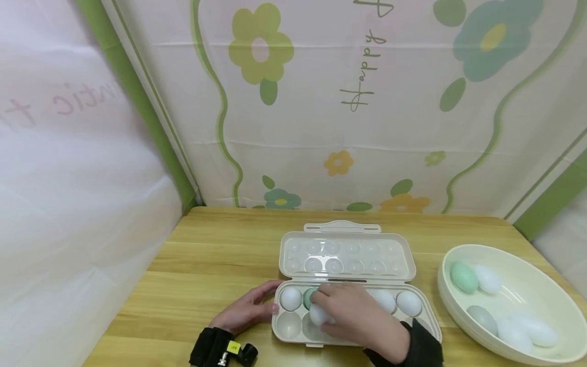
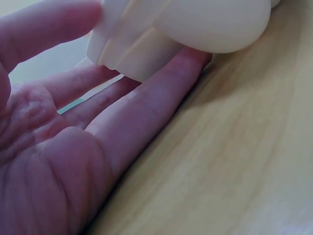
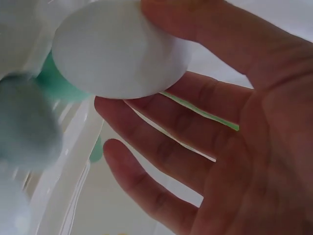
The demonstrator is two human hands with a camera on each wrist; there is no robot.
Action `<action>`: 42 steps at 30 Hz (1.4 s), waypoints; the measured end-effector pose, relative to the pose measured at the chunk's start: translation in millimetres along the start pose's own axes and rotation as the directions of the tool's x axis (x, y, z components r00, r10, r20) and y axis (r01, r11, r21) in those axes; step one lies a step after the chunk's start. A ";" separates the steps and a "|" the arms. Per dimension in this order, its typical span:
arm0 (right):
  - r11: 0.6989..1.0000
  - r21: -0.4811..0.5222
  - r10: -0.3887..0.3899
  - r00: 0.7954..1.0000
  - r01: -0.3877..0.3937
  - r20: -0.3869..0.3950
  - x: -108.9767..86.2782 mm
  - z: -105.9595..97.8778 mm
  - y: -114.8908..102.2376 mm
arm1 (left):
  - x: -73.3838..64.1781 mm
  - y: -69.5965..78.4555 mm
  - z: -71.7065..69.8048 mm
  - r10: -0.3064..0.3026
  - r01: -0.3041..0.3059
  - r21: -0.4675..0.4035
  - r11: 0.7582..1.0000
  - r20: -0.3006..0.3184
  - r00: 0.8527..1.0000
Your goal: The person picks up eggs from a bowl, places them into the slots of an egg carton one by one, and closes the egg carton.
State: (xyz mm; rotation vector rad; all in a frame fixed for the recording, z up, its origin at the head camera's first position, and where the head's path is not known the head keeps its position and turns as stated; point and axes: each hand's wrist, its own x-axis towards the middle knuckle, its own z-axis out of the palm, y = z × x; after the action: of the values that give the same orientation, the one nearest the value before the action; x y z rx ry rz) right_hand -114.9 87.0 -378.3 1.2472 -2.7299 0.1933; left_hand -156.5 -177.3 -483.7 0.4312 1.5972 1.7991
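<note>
A white egg (image 1: pixel 319 316) is pinched between the thumb and fingers of my right hand (image 1: pixel 350 311), over the near row of a lidded egg box (image 1: pixel 288 334). The right wrist view shows this white egg (image 3: pixel 117 54) large, with a green egg (image 3: pixel 61 83) behind it. In the far row sit white eggs (image 1: pixel 291 298) and a partly covered green egg (image 1: pixel 309 297); my hand hides the middle cups. My left hand (image 1: pixel 245 308) touches the box's left end, thumb on its side, fingers mostly straight. Up close, those fingers (image 2: pixel 142 112) reach under the box's edge (image 2: pixel 146 54).
The clear lid (image 1: pixel 346 255) lies folded back behind the box. To the right stands a cream bowl (image 1: pixel 458 318) with several white, green and greyish eggs. A wooden table (image 1: pixel 206 255) carries everything, with a flowered cloth (image 1: pixel 293 122) hanging behind.
</note>
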 end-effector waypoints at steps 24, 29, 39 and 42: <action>0.995 -0.070 -0.069 0.997 0.071 0.021 40.8 35.5 -32.2 | 0.7 0.8 -1.4 0.023 -0.024 0.011 1.000 0.033 0.999; 0.997 -0.025 -0.075 0.997 0.076 0.025 40.2 39.1 -31.1 | 0.2 1.1 -1.4 0.018 -0.019 0.013 1.000 0.028 0.999; 0.997 -0.009 -0.076 0.997 0.076 0.035 39.0 39.4 -30.0 | 0.4 0.0 -3.2 0.011 -0.011 0.010 1.000 0.029 1.000; 0.996 -0.023 -0.082 0.996 0.082 0.032 38.9 39.4 -30.2 | 0.4 -0.1 -3.5 0.000 -0.001 0.011 1.000 0.019 1.000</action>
State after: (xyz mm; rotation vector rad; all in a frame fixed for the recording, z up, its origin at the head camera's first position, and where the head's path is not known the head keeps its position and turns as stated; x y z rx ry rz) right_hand -119.9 31.7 -408.4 1.3634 -2.6914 0.1325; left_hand -159.0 -179.6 -484.5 0.4528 1.5952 1.7819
